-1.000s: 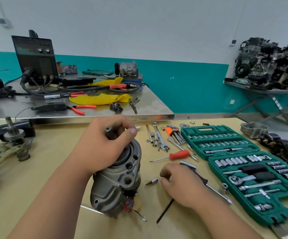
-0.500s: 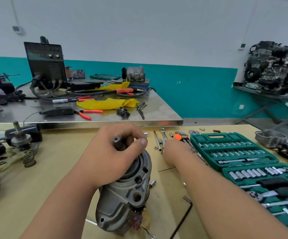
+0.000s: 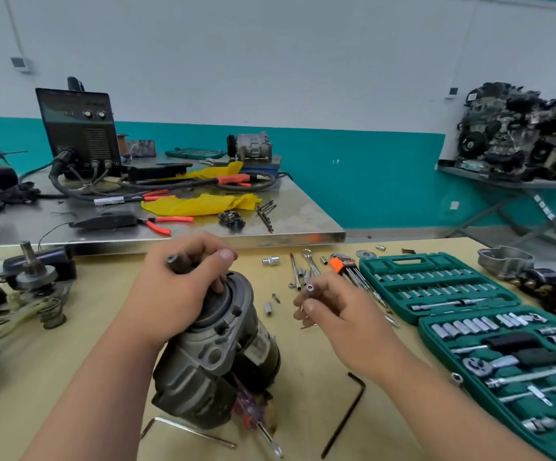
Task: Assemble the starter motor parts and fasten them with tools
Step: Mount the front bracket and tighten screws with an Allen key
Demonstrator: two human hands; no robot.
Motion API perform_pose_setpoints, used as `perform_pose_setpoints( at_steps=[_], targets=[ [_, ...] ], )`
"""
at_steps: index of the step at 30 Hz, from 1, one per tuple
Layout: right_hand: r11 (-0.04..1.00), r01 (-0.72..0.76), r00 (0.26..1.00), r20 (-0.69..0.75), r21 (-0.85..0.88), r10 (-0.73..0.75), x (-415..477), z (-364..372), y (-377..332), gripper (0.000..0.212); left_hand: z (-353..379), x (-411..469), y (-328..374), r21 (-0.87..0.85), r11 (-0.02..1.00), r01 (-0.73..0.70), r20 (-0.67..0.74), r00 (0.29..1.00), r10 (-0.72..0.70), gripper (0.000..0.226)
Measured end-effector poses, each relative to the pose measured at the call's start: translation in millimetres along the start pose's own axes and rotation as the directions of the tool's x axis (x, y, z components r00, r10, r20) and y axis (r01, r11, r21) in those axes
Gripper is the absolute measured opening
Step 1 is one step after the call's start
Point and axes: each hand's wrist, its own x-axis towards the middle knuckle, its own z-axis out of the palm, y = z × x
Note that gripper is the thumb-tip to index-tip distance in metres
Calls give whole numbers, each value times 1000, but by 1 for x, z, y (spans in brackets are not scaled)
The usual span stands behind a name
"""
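Observation:
A grey starter motor (image 3: 218,354) stands tilted on the wooden table (image 3: 80,354), nose end up. My left hand (image 3: 176,287) grips its top, fingers wrapped around the dark shaft that sticks out. To its right, my right hand (image 3: 333,304) pinches a small silver socket (image 3: 309,289) between thumb and fingers, held above the table. A black hex key (image 3: 346,414) lies in front of the motor, and a silver hex key (image 3: 183,430) lies under it. A screwdriver (image 3: 263,430) pokes out from beneath the motor.
Two open green socket cases (image 3: 436,284) fill the right side. Loose wrenches and an orange hex key set (image 3: 346,266) lie behind my right hand, and small sockets (image 3: 268,308) between the hands. Other motor parts (image 3: 33,277) sit at left, a metal bench (image 3: 156,227) behind.
My right hand left the black hex key, reached back to the loose tools and came up holding a small silver socket. The left hand kept its grip on the motor.

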Motion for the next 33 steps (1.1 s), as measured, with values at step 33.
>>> perform_pose_setpoints(
  at_steps=[33],
  targets=[
    [954,177,973,189,-240,-133,8,53,-50,80,-3,4,-2,-38,998,42,-56,997,-44,15]
  ],
)
